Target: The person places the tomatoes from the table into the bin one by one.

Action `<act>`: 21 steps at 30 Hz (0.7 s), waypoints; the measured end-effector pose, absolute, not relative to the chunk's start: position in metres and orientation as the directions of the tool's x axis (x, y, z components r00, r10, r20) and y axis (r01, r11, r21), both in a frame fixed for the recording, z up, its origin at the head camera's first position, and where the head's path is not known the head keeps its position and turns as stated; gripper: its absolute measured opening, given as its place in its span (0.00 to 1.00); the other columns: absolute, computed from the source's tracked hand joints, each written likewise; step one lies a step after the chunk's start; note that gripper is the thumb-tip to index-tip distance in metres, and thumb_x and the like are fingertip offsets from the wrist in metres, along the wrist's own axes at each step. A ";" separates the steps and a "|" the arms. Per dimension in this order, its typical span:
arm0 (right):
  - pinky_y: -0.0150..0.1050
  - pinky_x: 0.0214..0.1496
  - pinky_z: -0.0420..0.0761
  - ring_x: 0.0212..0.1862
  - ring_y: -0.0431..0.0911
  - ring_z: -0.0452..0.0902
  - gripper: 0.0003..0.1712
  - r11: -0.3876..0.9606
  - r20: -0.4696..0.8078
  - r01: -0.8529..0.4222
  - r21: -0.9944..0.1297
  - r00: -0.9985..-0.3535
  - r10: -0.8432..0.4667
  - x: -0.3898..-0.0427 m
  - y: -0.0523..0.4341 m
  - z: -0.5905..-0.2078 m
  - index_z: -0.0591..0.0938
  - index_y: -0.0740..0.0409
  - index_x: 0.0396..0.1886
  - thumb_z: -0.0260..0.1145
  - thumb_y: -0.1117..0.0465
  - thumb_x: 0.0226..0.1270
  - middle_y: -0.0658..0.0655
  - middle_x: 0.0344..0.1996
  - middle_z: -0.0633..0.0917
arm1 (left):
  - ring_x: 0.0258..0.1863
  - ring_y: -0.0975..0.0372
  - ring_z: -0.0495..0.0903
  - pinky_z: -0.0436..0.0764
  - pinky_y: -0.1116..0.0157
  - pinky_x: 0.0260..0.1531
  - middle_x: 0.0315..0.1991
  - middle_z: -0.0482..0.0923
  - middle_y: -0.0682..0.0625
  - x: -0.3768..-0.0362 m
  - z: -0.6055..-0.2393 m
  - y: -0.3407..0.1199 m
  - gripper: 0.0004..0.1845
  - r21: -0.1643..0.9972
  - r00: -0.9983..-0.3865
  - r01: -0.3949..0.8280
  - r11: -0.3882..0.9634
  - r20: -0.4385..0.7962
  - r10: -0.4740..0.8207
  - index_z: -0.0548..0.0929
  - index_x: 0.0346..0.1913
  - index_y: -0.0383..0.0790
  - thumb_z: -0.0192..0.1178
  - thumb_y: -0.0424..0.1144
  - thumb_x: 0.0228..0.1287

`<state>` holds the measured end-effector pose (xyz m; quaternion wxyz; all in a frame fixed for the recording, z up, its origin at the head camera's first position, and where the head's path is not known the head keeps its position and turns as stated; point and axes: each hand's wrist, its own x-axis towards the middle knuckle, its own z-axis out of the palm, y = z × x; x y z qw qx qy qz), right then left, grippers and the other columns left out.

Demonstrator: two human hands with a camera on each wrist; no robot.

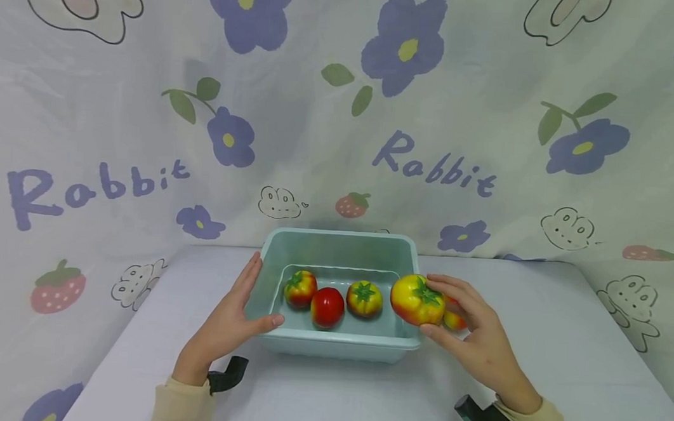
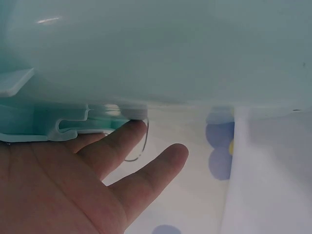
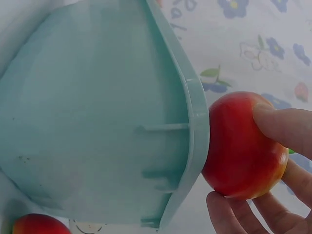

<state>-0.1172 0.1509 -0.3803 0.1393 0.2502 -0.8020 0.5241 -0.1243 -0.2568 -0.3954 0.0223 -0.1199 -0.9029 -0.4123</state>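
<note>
Right hand (image 1: 479, 335) clamped on a tomato (image 1: 416, 300) at the tub's (image 1: 330, 349) right rim; left hand (image 1: 234, 313) flat, fingers straight, on its left wall.

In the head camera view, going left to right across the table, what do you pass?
Left hand → yellow-red tomato → red tomato → yellow tomato → big tomato → right hand.
</note>
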 end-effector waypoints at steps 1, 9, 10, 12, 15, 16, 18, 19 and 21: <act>0.25 0.59 0.74 0.63 0.38 0.72 0.35 0.323 0.487 -0.550 -0.770 -0.834 -0.258 -0.117 0.150 -0.380 0.78 0.50 0.65 0.76 0.72 0.57 0.52 0.66 0.75 | 0.79 0.44 0.41 0.54 0.28 0.64 0.82 0.36 0.49 -0.124 -0.396 -0.257 0.59 0.741 -0.971 0.232 0.630 0.137 0.197 0.43 0.82 0.44 0.71 0.53 0.58; 0.26 0.58 0.77 0.62 0.40 0.73 0.36 0.299 0.525 -0.591 -0.749 -0.805 -0.277 -0.119 0.139 -0.380 0.79 0.51 0.64 0.76 0.73 0.55 0.53 0.65 0.75 | 0.79 0.42 0.42 0.55 0.28 0.63 0.82 0.36 0.48 -0.124 -0.396 -0.257 0.59 0.731 -0.970 0.239 0.639 0.144 0.197 0.43 0.82 0.44 0.71 0.54 0.58; 0.26 0.59 0.76 0.62 0.41 0.73 0.36 0.308 0.529 -0.596 -0.742 -0.802 -0.278 -0.120 0.138 -0.380 0.79 0.51 0.64 0.77 0.72 0.55 0.53 0.65 0.75 | 0.79 0.42 0.42 0.55 0.28 0.63 0.82 0.36 0.47 -0.124 -0.395 -0.256 0.59 0.730 -0.970 0.238 0.640 0.144 0.197 0.43 0.82 0.44 0.71 0.54 0.58; 0.26 0.60 0.75 0.63 0.42 0.73 0.36 0.327 0.534 -0.603 -0.728 -0.797 -0.282 -0.121 0.136 -0.381 0.79 0.50 0.64 0.78 0.71 0.55 0.52 0.65 0.76 | 0.79 0.42 0.42 0.55 0.28 0.63 0.82 0.36 0.47 -0.123 -0.395 -0.256 0.59 0.733 -0.971 0.235 0.639 0.141 0.195 0.43 0.82 0.45 0.71 0.54 0.58; 0.26 0.62 0.73 0.64 0.43 0.72 0.35 0.369 0.533 -0.605 -0.706 -0.796 -0.286 -0.122 0.133 -0.382 0.80 0.48 0.64 0.78 0.68 0.55 0.49 0.65 0.76 | 0.79 0.42 0.42 0.55 0.29 0.64 0.82 0.37 0.47 -0.122 -0.394 -0.256 0.59 0.735 -0.972 0.230 0.638 0.138 0.192 0.43 0.82 0.45 0.71 0.54 0.58; 0.26 0.62 0.73 0.64 0.44 0.72 0.35 0.380 0.533 -0.605 -0.700 -0.796 -0.286 -0.123 0.132 -0.383 0.80 0.47 0.64 0.79 0.67 0.55 0.48 0.65 0.76 | 0.79 0.43 0.42 0.55 0.29 0.64 0.82 0.36 0.48 -0.122 -0.394 -0.255 0.59 0.736 -0.972 0.230 0.637 0.137 0.192 0.43 0.82 0.45 0.71 0.54 0.58; 0.26 0.61 0.74 0.63 0.45 0.72 0.35 0.392 0.531 -0.606 -0.692 -0.795 -0.293 -0.124 0.130 -0.384 0.80 0.46 0.64 0.79 0.66 0.56 0.47 0.65 0.76 | 0.79 0.42 0.42 0.55 0.29 0.63 0.82 0.37 0.47 -0.122 -0.393 -0.256 0.59 0.734 -0.972 0.231 0.639 0.138 0.193 0.43 0.82 0.44 0.71 0.54 0.57; 0.26 0.61 0.74 0.64 0.45 0.72 0.34 0.396 0.529 -0.606 -0.690 -0.795 -0.296 -0.125 0.129 -0.384 0.80 0.46 0.63 0.79 0.65 0.56 0.47 0.65 0.76 | 0.79 0.42 0.42 0.55 0.29 0.63 0.82 0.37 0.47 -0.122 -0.393 -0.256 0.59 0.733 -0.971 0.232 0.640 0.139 0.193 0.43 0.82 0.44 0.71 0.54 0.57; 0.27 0.61 0.74 0.64 0.45 0.72 0.34 0.396 0.526 -0.607 -0.689 -0.794 -0.303 -0.126 0.127 -0.386 0.80 0.46 0.64 0.79 0.64 0.56 0.46 0.65 0.76 | 0.79 0.42 0.43 0.56 0.29 0.63 0.82 0.37 0.47 -0.122 -0.394 -0.256 0.59 0.731 -0.971 0.234 0.641 0.140 0.194 0.43 0.82 0.44 0.71 0.54 0.58</act>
